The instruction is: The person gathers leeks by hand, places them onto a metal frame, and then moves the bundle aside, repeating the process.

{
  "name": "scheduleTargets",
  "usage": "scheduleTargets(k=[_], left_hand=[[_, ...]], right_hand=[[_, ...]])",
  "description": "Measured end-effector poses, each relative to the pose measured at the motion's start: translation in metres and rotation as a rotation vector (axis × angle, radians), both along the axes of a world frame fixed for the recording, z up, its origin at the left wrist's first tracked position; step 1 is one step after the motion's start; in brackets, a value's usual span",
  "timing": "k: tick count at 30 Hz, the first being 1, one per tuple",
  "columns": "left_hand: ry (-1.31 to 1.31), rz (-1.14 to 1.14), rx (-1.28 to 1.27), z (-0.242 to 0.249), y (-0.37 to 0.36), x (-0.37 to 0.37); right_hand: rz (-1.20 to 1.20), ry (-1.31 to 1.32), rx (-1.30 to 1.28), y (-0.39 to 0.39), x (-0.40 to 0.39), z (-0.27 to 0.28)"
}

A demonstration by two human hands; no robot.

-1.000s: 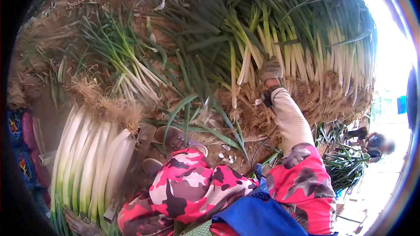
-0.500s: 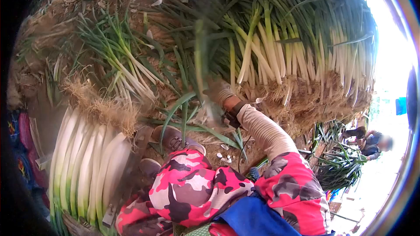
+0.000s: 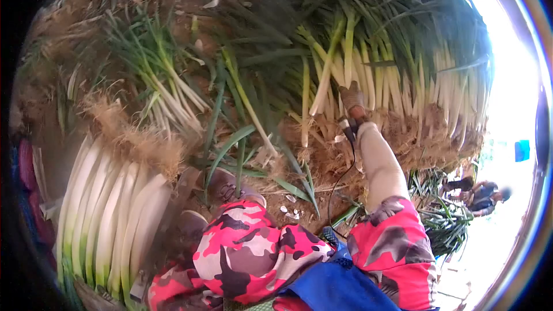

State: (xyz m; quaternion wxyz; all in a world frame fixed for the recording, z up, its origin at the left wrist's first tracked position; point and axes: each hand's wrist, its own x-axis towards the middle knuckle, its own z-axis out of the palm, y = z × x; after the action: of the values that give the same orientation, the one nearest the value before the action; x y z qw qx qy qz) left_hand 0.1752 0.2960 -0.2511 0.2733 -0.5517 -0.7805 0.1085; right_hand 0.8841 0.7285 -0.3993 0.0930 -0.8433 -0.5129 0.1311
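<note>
My right hand (image 3: 352, 101), in a dirty glove, reaches into the long pile of leeks (image 3: 368, 75), against the white stalks just above their roots. Its fingertips point up the stalks and look slightly apart, partly blending with the leeks. A dark strap with a pale piece and a thin cord is at the wrist. A single leek (image 3: 249, 101) lies slanting on the soil, left of this hand, its roots toward my shoes. My left hand does not show.
Thick trimmed-looking leeks (image 3: 106, 213) lie at lower left, roots upward. A smaller leek bunch (image 3: 167, 89) is at upper left. My shoe (image 3: 227, 187) stands on the littered soil. At far right a person (image 3: 487, 196) is beside more leeks (image 3: 443, 227).
My right hand has moved right, from the bare soil edge onto the pile's stalks. The blurred upright leek beside it has gone from there, and a single leek now lies slanting on the ground.
</note>
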Motion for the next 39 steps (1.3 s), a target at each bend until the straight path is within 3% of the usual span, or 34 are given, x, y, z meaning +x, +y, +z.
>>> scheduleTargets(k=[1, 3, 4, 5, 6, 7, 10, 11, 13, 14, 15, 16, 19, 23, 26, 27, 28, 30, 33, 37, 39], left_hand=[[-0.01, -0.003, -0.002, -0.001, -0.005, -0.006], [-0.066, -0.013, 0.021, -0.011, -0.022, -0.027], [-0.099, -0.023, 0.04, -0.022, -0.034, -0.04], [-0.093, -0.004, 0.037, -0.021, -0.039, -0.037], [-0.058, 0.119, -0.025, -0.006, -0.026, -0.013], [-0.039, 0.226, -0.064, 0.005, -0.01, 0.001], [-0.05, 0.289, -0.099, 0.02, 0.007, 0.02], [-0.068, 0.3, -0.096, 0.019, 0.007, 0.019], [-0.095, 0.302, -0.086, 0.017, 0.007, 0.019], [-0.1, 0.296, -0.08, 0.017, 0.006, 0.019], [-0.096, 0.286, -0.074, 0.031, 0.009, 0.023], [-0.104, 0.279, -0.063, 0.033, 0.009, 0.024], [-0.14, 0.281, -0.05, 0.035, 0.008, 0.025], [-0.174, 0.271, -0.043, 0.04, 0.006, 0.026], [-0.322, 0.228, -0.068, 0.061, 0.005, 0.022], [-0.395, 0.202, -0.077, 0.071, 0.006, 0.019], [-0.553, 0.144, 0.106, 0.078, 0.008, 0.012], [-0.484, 0.063, 0.143, 0.099, 0.02, -0.005], [-0.371, 0.012, 0.062, 0.123, 0.049, -0.034], [-0.308, 0.084, -0.142, 0.093, 0.065, -0.09], [-0.377, 0.112, -0.154, 0.083, 0.073, -0.111]], right_hand=[[0.044, 0.165, 0.09, -0.009, -0.017, -0.005], [0.177, 0.835, 0.144, -0.041, -0.078, 0.023], [0.048, 1.163, 0.097, -0.063, -0.13, 0.051], [0.054, 1.399, 0.1, -0.069, -0.126, 0.01], [-0.048, 1.533, 0.074, -0.086, -0.173, 0.038], [0.01, 1.59, 0.075, -0.087, -0.192, 0.035], [0.093, 1.806, 0.052, -0.036, -0.164, -0.017], [-0.061, 2.402, -0.194, -0.014, -0.173, -0.004], [0.189, 2.582, -0.198, -0.019, -0.227, 0.058], [0.228, 2.655, -0.334, -0.029, -0.254, 0.094], [0.42, 2.395, -0.168, -0.049, -0.281, 0.141], [0.304, 2.108, 0.13, -0.085, -0.322, 0.188], [0.739, 1.831, 0.279, -0.133, -0.389, 0.222], [1.248, 1.669, -0.102, -0.151, -0.435, 0.217], [1.638, 1.006, 0.139, -0.117, -0.482, 0.207], [1.841, 0.97, 0.5, -0.101, -0.501, 0.186], [1.878, 0.803, 0.447, -0.087, -0.514, 0.174], [1.904, 0.442, 0.283, -0.071, -0.542, 0.161], [2.019, 0.239, 0.296, -0.053, -0.584, 0.116], [1.985, 0.61, 0.359, -0.048, -0.6, 0.128], [1.961, 0.629, 0.424, -0.044, -0.602, 0.137]])
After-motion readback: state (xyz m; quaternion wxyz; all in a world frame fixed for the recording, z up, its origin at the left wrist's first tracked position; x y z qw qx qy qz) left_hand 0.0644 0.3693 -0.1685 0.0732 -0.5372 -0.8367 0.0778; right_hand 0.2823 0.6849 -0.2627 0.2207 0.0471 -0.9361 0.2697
